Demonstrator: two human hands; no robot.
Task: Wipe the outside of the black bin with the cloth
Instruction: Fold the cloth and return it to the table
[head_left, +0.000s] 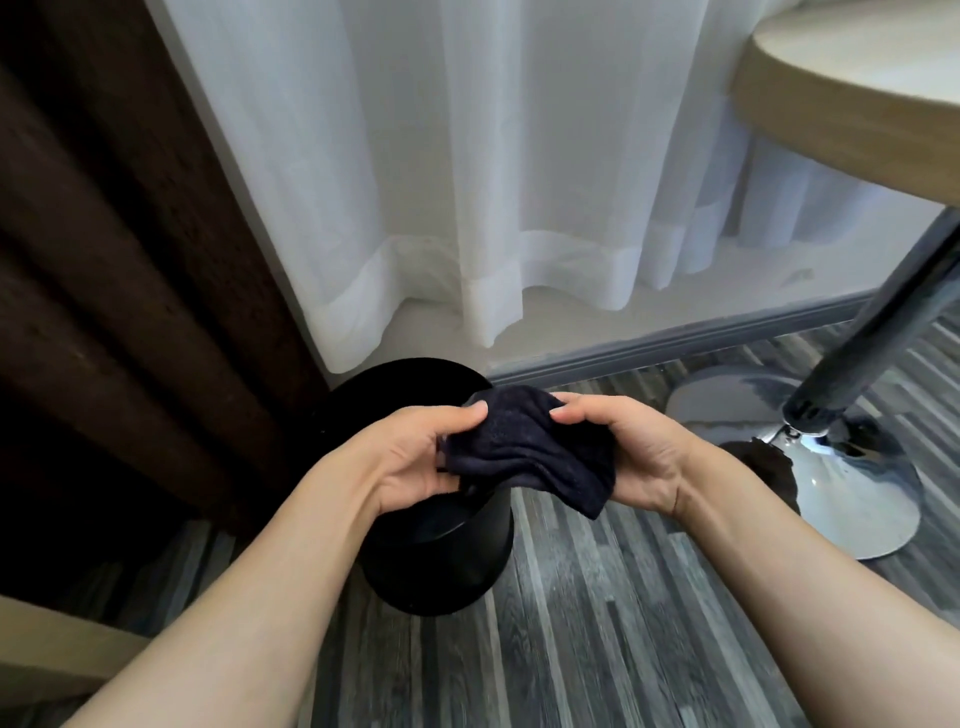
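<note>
A round black bin (441, 561) stands upright on the wood-pattern floor, just below my hands. A dark navy cloth (524, 452), bunched and folded, is held above the bin's open top. My left hand (415, 457) grips the cloth's left side, thumb on top. On the right side my right hand (628, 457) pinches it, and a corner hangs down past the bin's rim. My hands and the cloth hide most of the bin's opening. The cloth does not touch the bin's outer wall.
A dark brown curtain (104, 260) hangs at the left, close to the bin. Behind it a white sheer curtain (467, 182) reaches the floor. At the right a round wooden table top (857, 93) sits on a dark pole with a chrome base (831, 467).
</note>
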